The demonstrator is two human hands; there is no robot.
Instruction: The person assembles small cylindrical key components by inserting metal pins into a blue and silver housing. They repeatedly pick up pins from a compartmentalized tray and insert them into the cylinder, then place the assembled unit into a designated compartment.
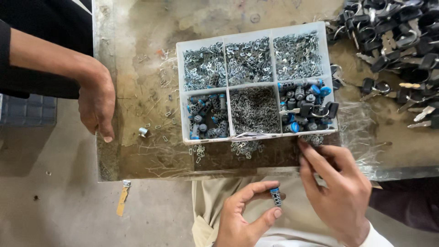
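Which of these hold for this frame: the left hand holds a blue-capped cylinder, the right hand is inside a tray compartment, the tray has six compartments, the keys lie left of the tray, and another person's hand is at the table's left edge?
1. The left hand holds a small blue-capped cylinder in its fingers. True.
2. The right hand is inside a tray compartment. False: its fingertips are at the tray's near right corner, outside it.
3. The white tray has six compartments. True.
4. The pile of black-headed keys lies left of the tray. False: it lies to the right.
5. Another person's hand hangs at the table's left edge. True.
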